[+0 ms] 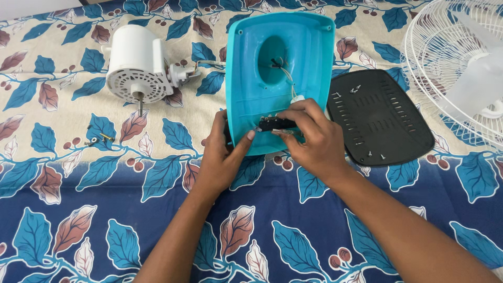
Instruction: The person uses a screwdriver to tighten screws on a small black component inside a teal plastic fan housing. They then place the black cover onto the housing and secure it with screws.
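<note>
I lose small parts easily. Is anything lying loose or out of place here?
Yes. Small screws lie loose on the patterned cloth, left of the turquoise fan base. More screws sit unsecured on the black bottom plate.

Setting: a home, not a workshop. Work surface is a bed or floor spread, a leaf-print cloth [78, 173] in blue, cream and rust, no bench or tool rack visible. A dismantled household fan lies on it: white motor housing [137, 63] at 10 o'clock, wire grille [445, 47] at 2 o'clock.
</note>
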